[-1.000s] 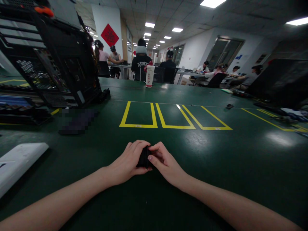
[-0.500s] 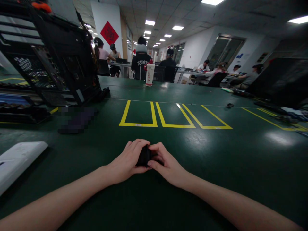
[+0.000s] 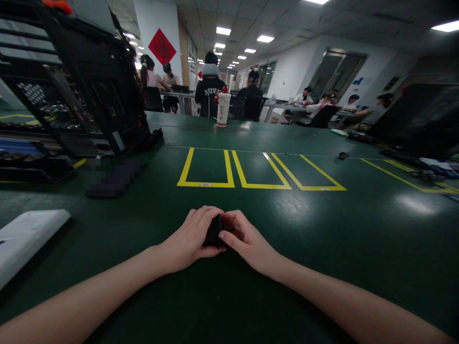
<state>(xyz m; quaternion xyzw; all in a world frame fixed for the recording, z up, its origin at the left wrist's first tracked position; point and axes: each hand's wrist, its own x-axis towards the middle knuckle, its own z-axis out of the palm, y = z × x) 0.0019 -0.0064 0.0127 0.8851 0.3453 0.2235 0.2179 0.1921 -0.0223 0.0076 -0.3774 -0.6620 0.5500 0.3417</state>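
A small black box-like object (image 3: 213, 234) is held between my two hands, above or on the green tabletop (image 3: 222, 306); whether it touches the surface I cannot tell. My left hand (image 3: 188, 239) is closed round its left side, fingers over the top and thumb underneath. From the right, my right hand (image 3: 249, 243) closes on its right edge, the thumb pressing near the front and the fingers curled behind. Much of the object is hidden by the fingers, and its exact kind cannot be made out.
Yellow tape frames (image 3: 206, 184) mark the table ahead. A black computer case (image 3: 122, 122) and a white slab-like thing (image 3: 30, 239) are at left. Farther back stands a white cup (image 3: 223, 111). A small dark ring-shaped item (image 3: 343, 155) lies right. People sit at tables beyond.
My right thumb has moved slightly up along the black object's right edge, and the right fingers have drawn in closer. My left hand stays in place.
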